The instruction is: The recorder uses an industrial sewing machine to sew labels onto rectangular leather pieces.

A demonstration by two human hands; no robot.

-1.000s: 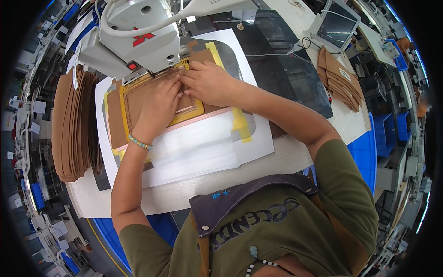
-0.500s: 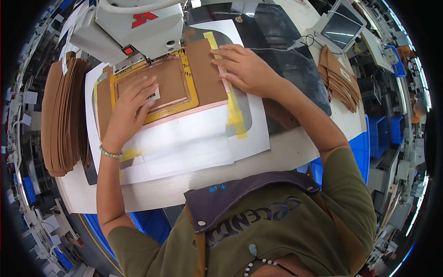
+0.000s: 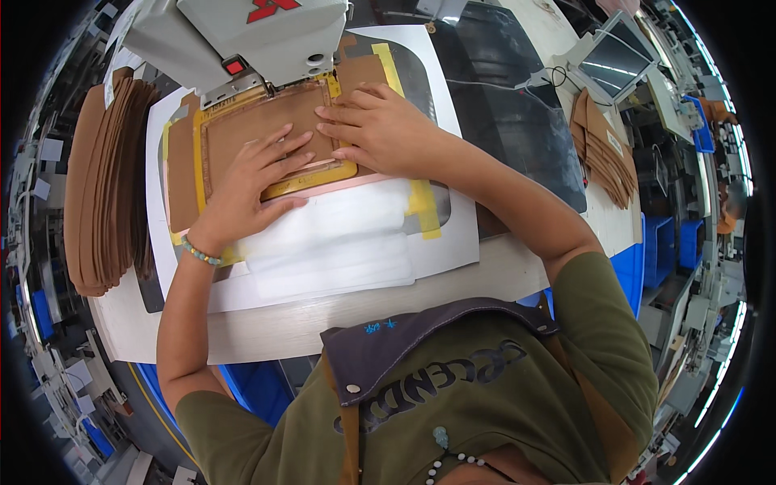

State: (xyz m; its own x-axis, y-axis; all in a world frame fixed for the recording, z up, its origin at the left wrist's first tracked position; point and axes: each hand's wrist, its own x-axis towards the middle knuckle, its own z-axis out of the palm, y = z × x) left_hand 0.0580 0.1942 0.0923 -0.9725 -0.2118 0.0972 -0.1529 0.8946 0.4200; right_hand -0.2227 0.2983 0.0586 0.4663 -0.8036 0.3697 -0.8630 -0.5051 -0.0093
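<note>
Under the sewing machine head [image 3: 267,40] lies a flat brown panel [image 3: 263,121] inside a yellow-edged rectangular frame [image 3: 200,153]. My left hand [image 3: 257,178] rests on the panel and the frame's near edge, fingers spread, thumb over the white sheet [image 3: 331,226]. Flat on the right part of the panel and frame lies my right hand [image 3: 376,129], fingers stretched toward my left one. Neither hand grips anything. A strip of pink edging [image 3: 343,185] runs along the near side of the frame. Yellow tape [image 3: 422,210] marks the white sheet's right side.
At the left stands a thick stack of brown pieces [image 3: 101,194]. A smaller brown stack [image 3: 602,153] lies at the right, near a tilted screen [image 3: 618,58]. A dark glossy plate [image 3: 509,105] covers the table's right part. Blue bins [image 3: 659,250] stand beyond the table edge.
My right hand has moved left from the panel's right edge onto the framed area. My left hand has shifted right and nearer. The white label by its fingers no longer shows.
</note>
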